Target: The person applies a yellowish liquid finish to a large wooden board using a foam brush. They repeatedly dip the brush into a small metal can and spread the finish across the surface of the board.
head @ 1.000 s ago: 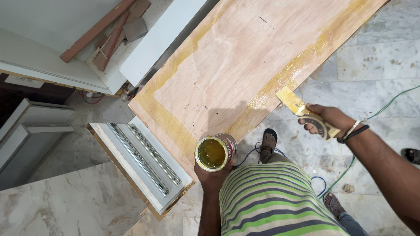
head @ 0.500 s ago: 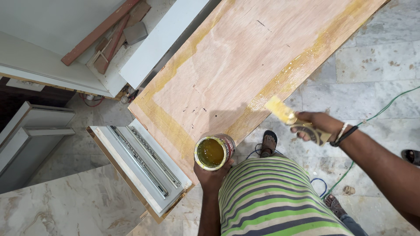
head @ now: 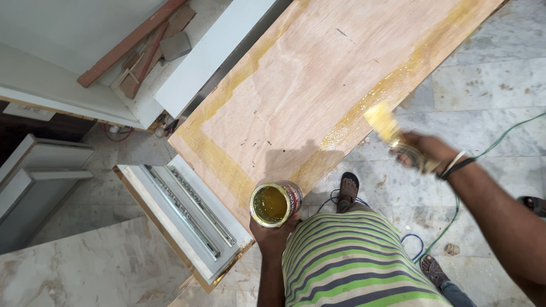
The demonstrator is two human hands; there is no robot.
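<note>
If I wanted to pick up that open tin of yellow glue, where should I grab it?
Probably around its round side wall, from below, much as the left hand cups the tin now. It stands upright with no lid and looks full of yellow liquid, so keep fingers off the open top and hold it level.

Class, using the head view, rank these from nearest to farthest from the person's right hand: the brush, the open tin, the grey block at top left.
1. Brush: held in the right hand.
2. Open tin: lower centre, in the left hand.
3. Grey block: far top left.
</note>
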